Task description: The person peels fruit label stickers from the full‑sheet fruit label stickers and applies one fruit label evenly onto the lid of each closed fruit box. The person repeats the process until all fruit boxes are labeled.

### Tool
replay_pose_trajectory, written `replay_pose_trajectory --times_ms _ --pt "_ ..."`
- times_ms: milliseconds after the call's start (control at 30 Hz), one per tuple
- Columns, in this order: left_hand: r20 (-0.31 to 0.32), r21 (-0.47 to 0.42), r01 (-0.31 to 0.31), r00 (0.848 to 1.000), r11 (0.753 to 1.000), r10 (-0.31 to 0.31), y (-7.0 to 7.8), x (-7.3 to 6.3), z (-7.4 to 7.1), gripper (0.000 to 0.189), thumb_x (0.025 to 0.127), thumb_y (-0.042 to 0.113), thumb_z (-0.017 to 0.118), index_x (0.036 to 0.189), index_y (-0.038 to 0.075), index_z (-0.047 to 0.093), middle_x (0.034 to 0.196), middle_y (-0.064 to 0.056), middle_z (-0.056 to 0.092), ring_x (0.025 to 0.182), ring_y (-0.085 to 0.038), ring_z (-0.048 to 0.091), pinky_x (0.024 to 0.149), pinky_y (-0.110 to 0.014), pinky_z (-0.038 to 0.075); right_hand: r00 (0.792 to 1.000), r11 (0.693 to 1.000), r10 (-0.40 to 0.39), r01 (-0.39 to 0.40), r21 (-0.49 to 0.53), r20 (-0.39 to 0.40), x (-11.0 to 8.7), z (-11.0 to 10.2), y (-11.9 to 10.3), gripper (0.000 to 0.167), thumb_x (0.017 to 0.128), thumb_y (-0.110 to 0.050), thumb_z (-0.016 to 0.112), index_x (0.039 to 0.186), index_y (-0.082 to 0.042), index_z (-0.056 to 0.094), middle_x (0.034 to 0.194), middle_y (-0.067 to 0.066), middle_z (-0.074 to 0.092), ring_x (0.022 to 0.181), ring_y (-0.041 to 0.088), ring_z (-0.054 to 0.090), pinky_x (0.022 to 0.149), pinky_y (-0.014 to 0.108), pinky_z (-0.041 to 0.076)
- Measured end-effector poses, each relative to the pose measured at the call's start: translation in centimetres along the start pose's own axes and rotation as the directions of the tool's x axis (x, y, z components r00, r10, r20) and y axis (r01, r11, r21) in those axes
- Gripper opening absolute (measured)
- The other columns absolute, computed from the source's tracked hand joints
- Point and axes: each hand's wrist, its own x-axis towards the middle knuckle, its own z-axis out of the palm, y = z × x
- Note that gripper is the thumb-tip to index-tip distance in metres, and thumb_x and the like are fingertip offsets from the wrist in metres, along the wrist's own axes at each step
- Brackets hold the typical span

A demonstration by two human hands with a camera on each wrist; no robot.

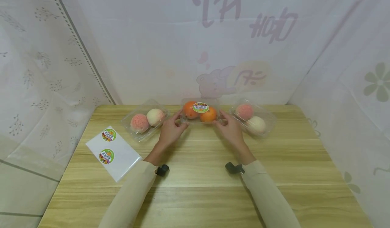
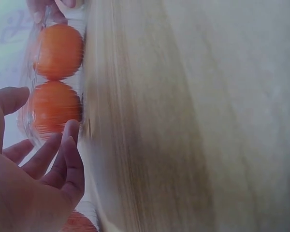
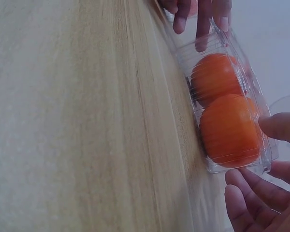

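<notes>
A clear plastic box (image 1: 200,119) with two round orange fruits (image 2: 60,52) inside stands at the table's back middle. Its lid carries an oval, colourful label sticker (image 1: 200,107). At the box's left end, my left hand (image 1: 171,128) holds the corner between thumb and fingers. My right hand (image 1: 229,128) grips the opposite end, its thumb (image 3: 279,126) at the lid's edge and its other fingers by the end wall. In the right wrist view, the fruits (image 3: 230,130) show through the clear side, one leaning against the other.
Clear boxes, each with two pink and cream balls, flank the middle one: a left box (image 1: 140,135) and a right box (image 1: 268,118). A white sheet (image 1: 120,163) with two round stickers (image 1: 106,156) lies at left. Behind the wooden table (image 1: 198,201) hangs a printed curtain (image 1: 146,45).
</notes>
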Motion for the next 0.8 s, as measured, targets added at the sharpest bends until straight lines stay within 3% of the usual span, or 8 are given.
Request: replay_pose_trajectory --times_ms 233,433,667,800 --pt "-0.007 0.004 0.009 1.000 1.000 -0.009 0.5 -0.3 0.0 0.068 0.101 0.029 0.077 0.164 0.016 0.054 0.141 -0.014 0.072 0.092 -0.025 0.074 0.071 -0.034 0.056 1.000 1.000 0.008 -0.007 0.023 -0.015 -0.1 0.1 0.1 0.068 0.104 -0.036 0.080 0.160 -0.005 0.057 0.139 0.021 0.072 0.104 0.036 0.077 0.087 0.054 0.063" --pt "0.003 -0.008 0.009 1.000 1.000 -0.009 0.4 -0.8 -0.2 0.068 0.104 0.027 0.076 0.166 0.014 0.051 0.144 -0.017 0.070 0.100 -0.029 0.076 0.077 -0.040 0.060 1.000 0.998 0.030 -0.030 0.053 -0.008 -0.8 -0.1 0.3 0.071 0.103 -0.043 0.080 0.162 -0.012 0.056 0.144 0.021 0.068 0.115 0.041 0.073 0.098 0.059 0.059" --pt "-0.021 -0.074 -0.037 0.999 0.997 0.035 -1.9 -1.6 -0.1 0.068 0.101 0.031 0.078 0.163 0.014 0.055 0.138 -0.018 0.073 0.094 -0.029 0.078 0.072 -0.040 0.064 0.998 0.996 0.054 -0.052 0.073 -0.017 -2.3 -0.6 0.6 0.069 0.102 -0.044 0.081 0.160 -0.018 0.056 0.133 0.016 0.071 0.108 0.036 0.072 0.094 0.055 0.058" --pt "-0.035 -0.082 -0.058 0.998 0.995 0.055 -2.7 -2.4 -0.3 0.067 0.100 0.028 0.079 0.161 0.011 0.055 0.138 -0.019 0.072 0.092 -0.029 0.078 0.071 -0.040 0.063 0.997 0.995 0.054 -0.049 0.083 -0.057 -2.9 -1.0 0.4 0.063 0.099 -0.034 0.085 0.152 -0.010 0.059 0.118 0.014 0.073 0.100 0.032 0.072 0.088 0.047 0.059"
